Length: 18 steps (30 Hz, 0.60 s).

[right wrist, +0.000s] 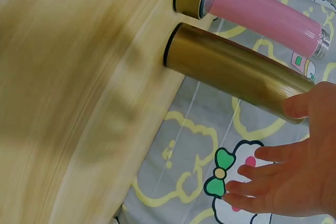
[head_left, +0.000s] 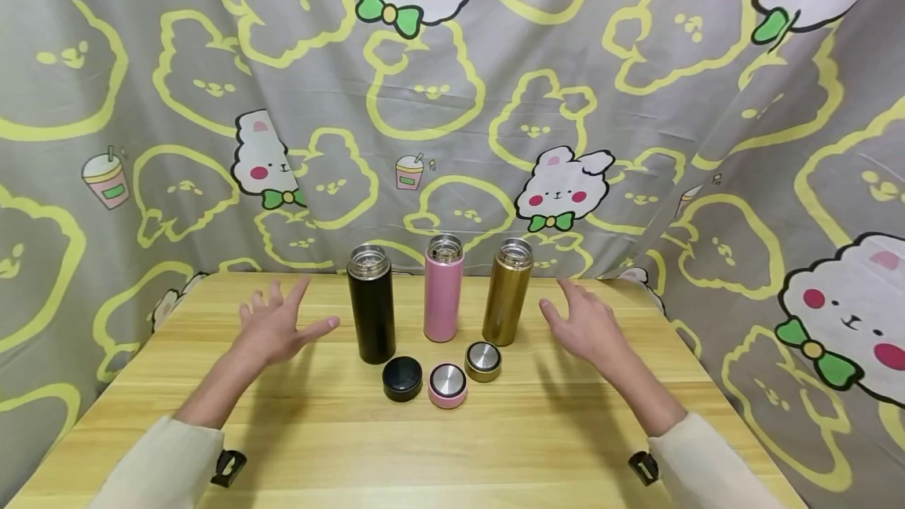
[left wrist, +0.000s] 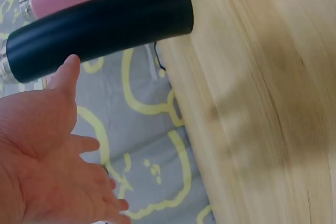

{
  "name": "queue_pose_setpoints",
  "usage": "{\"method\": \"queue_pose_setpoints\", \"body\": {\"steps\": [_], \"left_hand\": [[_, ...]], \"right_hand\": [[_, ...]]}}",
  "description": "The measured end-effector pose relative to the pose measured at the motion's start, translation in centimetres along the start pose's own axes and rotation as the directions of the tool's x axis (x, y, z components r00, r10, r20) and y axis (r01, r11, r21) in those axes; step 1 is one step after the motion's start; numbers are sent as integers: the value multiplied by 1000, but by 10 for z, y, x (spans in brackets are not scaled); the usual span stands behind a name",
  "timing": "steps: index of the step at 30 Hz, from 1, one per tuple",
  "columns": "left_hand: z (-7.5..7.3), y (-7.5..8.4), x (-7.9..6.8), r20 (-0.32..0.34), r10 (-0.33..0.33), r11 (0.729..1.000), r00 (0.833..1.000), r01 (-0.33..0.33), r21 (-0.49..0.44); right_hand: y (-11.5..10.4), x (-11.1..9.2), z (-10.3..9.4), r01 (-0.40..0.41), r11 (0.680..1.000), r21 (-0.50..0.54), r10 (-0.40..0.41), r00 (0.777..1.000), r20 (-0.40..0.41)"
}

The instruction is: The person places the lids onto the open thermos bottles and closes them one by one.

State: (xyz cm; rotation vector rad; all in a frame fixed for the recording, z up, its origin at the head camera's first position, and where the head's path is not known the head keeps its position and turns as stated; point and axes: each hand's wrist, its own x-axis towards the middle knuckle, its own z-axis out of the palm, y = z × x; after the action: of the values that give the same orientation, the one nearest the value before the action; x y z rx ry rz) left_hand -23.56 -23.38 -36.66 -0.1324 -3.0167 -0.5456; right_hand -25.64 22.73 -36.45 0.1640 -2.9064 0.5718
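Three uncapped thermos bottles stand upright in a row: a black bottle (head_left: 371, 309), a pink bottle (head_left: 443, 293) and a gold bottle (head_left: 507, 295). Before them lie a black lid (head_left: 402, 379), a pink lid (head_left: 448, 386) and a gold lid (head_left: 484, 361). My left hand (head_left: 274, 324) hovers left of the black bottle, fingers spread, holding nothing. On the other side, my right hand (head_left: 585, 322) is held out to the right of the gold bottle, its fingers extended and nothing in it. Both hands appear apart from the bottles in the head view.
The bottles stand on a light wooden table (head_left: 396, 454). Close behind its far edge hangs a grey curtain (head_left: 452, 155) with yellow outlines and white cartoon animals, which also runs along the right side. A black strap piece (head_left: 228, 467) sits at the left sleeve.
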Motion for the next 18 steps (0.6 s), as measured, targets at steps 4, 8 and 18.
{"method": "queue_pose_setpoints", "body": {"steps": [4, 8, 18], "left_hand": [[3, 5, -3, 38, 2, 1000, 999, -3, 21], [9, 10, -7, 55, 10, 999, 998, -13, 51], [18, 21, -16, 185, 23, 999, 982, -16, -43]], "right_hand": [[-4, -2, 3, 12, 1000, -9, -12, 1000, -4], [-10, -5, 8, 51, 998, -37, -51, 999, -3], [-36, -10, 21, 78, 997, -11, -77, 994, 74]]}}
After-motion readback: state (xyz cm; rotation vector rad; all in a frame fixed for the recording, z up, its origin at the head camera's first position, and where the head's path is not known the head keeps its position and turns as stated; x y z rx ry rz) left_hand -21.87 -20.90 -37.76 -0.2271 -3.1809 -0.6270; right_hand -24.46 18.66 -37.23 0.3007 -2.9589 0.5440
